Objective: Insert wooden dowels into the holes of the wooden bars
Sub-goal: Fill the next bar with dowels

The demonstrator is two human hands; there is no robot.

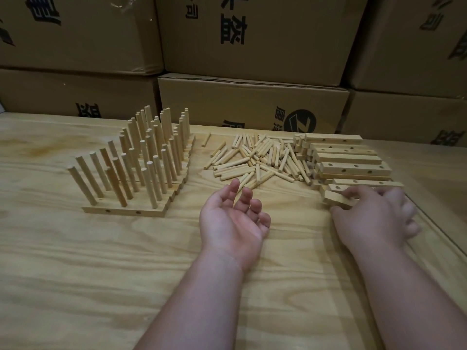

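A heap of loose wooden dowels (255,157) lies in the middle of the table. To its right is a stack of wooden bars (351,157) with holes along their sides. My right hand (374,215) grips the nearest bar (338,199) at the front of that stack, fingers over its top and thumb under its near edge. My left hand (235,218) rests palm-up and empty just in front of the dowel heap, its fingers relaxed. On the left stand several bars with upright dowels in them (134,157), packed side by side.
Stacked cardboard boxes (252,102) form a wall right behind the plywood table (101,274). One stray dowel (206,139) lies between the filled bars and the heap. The table's right edge (444,238) runs close beside my right hand.
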